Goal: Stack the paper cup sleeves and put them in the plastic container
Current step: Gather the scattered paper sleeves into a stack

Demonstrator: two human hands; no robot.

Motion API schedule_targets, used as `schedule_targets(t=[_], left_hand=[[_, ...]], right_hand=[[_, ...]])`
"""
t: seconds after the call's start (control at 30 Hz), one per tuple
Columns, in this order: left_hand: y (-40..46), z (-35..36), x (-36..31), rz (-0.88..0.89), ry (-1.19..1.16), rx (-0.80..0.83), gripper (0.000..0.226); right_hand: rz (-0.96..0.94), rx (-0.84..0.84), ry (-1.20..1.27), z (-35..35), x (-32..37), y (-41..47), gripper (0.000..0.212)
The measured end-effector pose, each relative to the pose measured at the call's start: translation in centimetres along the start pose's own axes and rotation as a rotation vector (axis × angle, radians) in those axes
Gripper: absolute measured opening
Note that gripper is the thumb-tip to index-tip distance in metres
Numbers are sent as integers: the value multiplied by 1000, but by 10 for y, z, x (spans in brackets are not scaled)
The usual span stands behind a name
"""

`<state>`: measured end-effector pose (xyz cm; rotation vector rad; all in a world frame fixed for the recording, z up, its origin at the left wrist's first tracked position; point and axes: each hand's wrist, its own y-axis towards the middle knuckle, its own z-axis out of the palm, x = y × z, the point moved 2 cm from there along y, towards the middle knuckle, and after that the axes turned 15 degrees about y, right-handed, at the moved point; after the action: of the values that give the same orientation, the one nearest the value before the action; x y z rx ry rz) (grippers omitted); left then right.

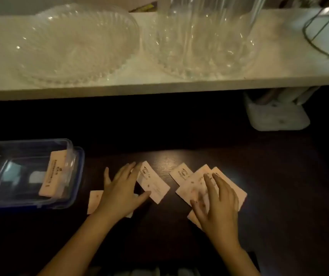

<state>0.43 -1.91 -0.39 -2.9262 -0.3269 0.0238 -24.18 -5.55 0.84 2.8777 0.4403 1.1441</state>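
Flat pale paper cup sleeves lie scattered on a dark table. My left hand (119, 188) rests flat with fingers spread, covering one sleeve (94, 200) and touching the edge of another sleeve (153, 182) with thumb and fingers. My right hand (217, 204) lies spread on a loose pile of overlapping sleeves (193, 184). A clear plastic container with a blue rim (78, 176) stands at the left, with a stack of sleeves (53, 174) leaning inside it.
A white shelf edge (159, 88) runs across above the table, carrying a ribbed clear plastic dish (74, 46), a clear cake cover (203, 42) and a wire stand (323, 36). A white device (275, 114) sits under the shelf at the right.
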Motion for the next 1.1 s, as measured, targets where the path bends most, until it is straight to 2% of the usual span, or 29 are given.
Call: schedule_targets(t=[0.1,0.23,0.47,0.63,0.7,0.77,0.87,0.93,1.0,1.1], left_hand=[[16,11,1,-76,94,65,106],[29,23,2,-155,147,143,117],[38,26,-2,-147,171,118,101],[41,17,-6,-234,111,155,95],[39,13,-6,-266,6,124,82],[37,7,-4,-305,-235,98,62],[34,-3,2,-329,-603,83,31],[33,-8,5,-324,-757,100,20],[30,-13,6,-346,-908,137,18],[21,-21,6,-373,-1048,155,18]], right_hand=[[129,-21,31,-4,-19,-8,77],[246,88,-83,-9,-43,-18,87],[230,223,-216,-7,-58,-11,96],[267,203,-240,-4,-61,-9,100],[274,174,-224,-5,-60,-6,98],[285,142,-194,-8,-59,-2,93],[294,85,-99,-14,-60,0,71],[343,65,90,-20,-60,2,44],[449,84,376,-32,-57,7,20],[510,84,766,-55,-48,18,14]])
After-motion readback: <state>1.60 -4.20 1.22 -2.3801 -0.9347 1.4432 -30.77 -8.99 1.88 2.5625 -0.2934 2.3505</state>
